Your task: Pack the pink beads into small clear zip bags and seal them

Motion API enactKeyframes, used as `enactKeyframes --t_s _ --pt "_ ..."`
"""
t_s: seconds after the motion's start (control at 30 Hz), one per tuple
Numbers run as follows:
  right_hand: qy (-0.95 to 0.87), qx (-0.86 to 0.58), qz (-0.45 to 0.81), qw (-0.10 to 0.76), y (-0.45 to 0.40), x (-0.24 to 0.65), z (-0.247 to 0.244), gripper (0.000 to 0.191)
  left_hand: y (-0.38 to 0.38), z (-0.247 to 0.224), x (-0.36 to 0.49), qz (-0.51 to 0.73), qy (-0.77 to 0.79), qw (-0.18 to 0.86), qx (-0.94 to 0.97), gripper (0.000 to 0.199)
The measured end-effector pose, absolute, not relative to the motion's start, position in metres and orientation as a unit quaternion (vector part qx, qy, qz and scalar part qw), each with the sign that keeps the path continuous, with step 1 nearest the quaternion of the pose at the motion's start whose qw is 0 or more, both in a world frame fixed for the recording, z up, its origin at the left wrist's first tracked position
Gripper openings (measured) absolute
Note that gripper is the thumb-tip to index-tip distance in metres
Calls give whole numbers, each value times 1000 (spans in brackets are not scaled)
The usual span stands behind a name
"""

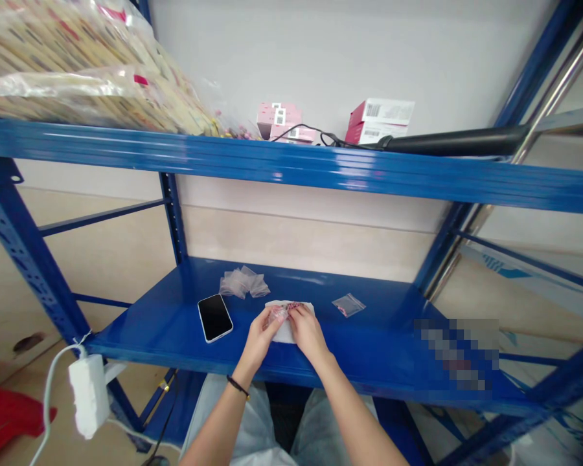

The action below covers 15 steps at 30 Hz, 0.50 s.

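Note:
My left hand (259, 335) is closed on a small clear plastic bag (277, 313), which it holds over a white sheet or shallow tray (285, 334). Small pink and dark red beads or similar pieces (297, 305) lie at the far part of that white surface. My right hand (307, 330) is beside the bag's opening, fingertips drawn together at the small pieces; what they pinch is too small to make out. Behind my left hand lies a loose pile of clear zip bags (243, 283). A zip bag with a few pink pieces (348, 305) rests to the right.
A phone (215, 318) lies left of my hands on the blue shelf (369, 353). The upper shelf beam (291, 169) crosses ahead, carrying bulky plastic-wrapped packs (78, 65), pink boxes (284, 116) and a black tube (457, 141). A white power strip (88, 395) hangs at the left front corner.

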State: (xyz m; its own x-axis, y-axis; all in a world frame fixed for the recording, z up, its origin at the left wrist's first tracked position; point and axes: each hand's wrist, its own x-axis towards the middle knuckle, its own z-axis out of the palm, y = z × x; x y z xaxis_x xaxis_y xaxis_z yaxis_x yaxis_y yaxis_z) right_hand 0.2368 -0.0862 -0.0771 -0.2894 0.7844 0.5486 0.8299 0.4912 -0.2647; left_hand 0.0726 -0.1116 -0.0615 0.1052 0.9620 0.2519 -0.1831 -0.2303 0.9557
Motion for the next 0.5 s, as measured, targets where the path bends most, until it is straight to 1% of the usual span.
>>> enactKeyframes --t_s 0.17,0.33,0.5 --pt "-796 -505 -13 332 -88 241 -76 25 -111 -63 72 568 357 500 548 44" --pt "-790 -512 -5 338 -92 247 -76 32 -111 -62 71 569 353 499 550 43" --pt "-810 -500 -16 306 -92 247 -78 36 -113 -61 71 572 348 501 549 42"
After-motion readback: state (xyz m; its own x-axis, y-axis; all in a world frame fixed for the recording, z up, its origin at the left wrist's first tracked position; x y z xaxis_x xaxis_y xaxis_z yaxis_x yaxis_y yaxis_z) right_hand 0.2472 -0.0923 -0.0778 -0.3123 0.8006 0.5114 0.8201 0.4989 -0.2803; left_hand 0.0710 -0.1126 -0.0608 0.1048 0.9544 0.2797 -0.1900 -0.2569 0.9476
